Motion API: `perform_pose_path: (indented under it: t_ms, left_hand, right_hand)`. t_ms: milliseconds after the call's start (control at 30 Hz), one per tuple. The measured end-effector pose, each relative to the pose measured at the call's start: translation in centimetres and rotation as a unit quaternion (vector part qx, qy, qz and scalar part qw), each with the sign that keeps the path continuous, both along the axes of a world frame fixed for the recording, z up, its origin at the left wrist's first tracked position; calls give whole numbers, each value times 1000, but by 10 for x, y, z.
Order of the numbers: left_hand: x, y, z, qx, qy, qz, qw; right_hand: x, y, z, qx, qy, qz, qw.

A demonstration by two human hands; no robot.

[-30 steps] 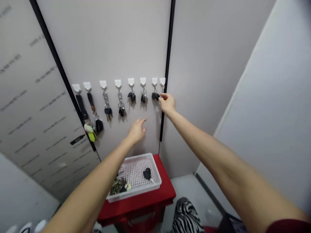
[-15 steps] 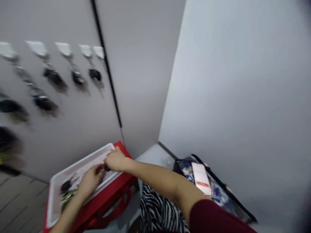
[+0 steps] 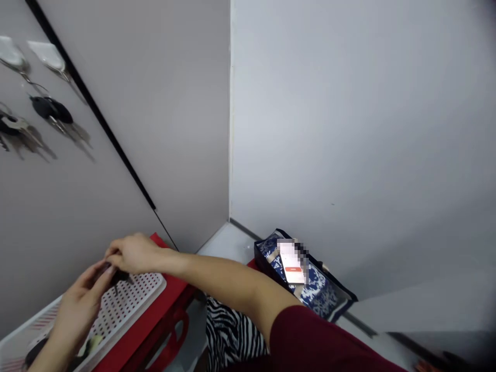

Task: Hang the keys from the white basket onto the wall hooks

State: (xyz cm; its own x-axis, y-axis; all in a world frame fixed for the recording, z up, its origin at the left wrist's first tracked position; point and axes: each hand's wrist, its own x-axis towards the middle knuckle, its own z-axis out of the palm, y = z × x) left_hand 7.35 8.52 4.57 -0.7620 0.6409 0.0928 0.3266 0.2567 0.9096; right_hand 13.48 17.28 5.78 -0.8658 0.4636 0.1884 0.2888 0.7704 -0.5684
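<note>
Above a white perforated plastic basket [image 3: 157,290], my left hand [image 3: 79,299] and my right hand [image 3: 134,253] come together. Between their fingers is a bunch of black-headed keys [image 3: 119,277], with metal blades pointing down. Both hands are closed on it, and the fingers hide much of the bunch. More dark items lie at the near left of the basket, partly covered by my left forearm. The basket rests on a red box or bag [image 3: 174,281].
Black-headed keys [image 3: 52,109] hang from a white hook [image 3: 48,56] on the grey panel at left. A phone [image 3: 291,264] with a lit screen lies on a blue patterned bag [image 3: 318,289] at right. Zebra-striped cloth [image 3: 232,328] is below my right arm.
The view has swung right and steadied, so the basket and wall keys appear further left. My hands have risen slightly above the basket, with the keys now showing between them.
</note>
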Motion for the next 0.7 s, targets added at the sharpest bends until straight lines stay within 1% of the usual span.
perform_pose_path:
  t_ms: [100,133,233,300,367,433,533,600,700]
  left_hand:
    - [-2,13,15,42,-120,-41,991]
    - [-2,17,20,58,-128,-36,989]
    - [1,27,37,81,-108,-32,990]
    - [5,33,49,98,-84,-34,991]
    - [9,37,59,107,-61,-44,991]
    - [11,42,69,109,-61,-59,990]
    - [11,52,80,127,-93,-80,984]
    - [9,60,88,137,-108,-83,981]
    - [7,72,100,156,-104,-56,981]
  right_hand:
    - [2,10,17,-40,43,-34,998]
    - [2,12,21,-50,63,-45,996]
    - [3,17,29,-56,149,-73,985]
    - [2,20,30,-64,228,-84,968]
    - [-1,24,32,-95,282,-80,951]
    - [-5,29,35,-125,302,-79,942]
    - [-9,38,44,-137,322,-101,931]
    - [-10,46,54,-130,339,-118,925]
    - [-9,56,75,-95,331,-119,931]
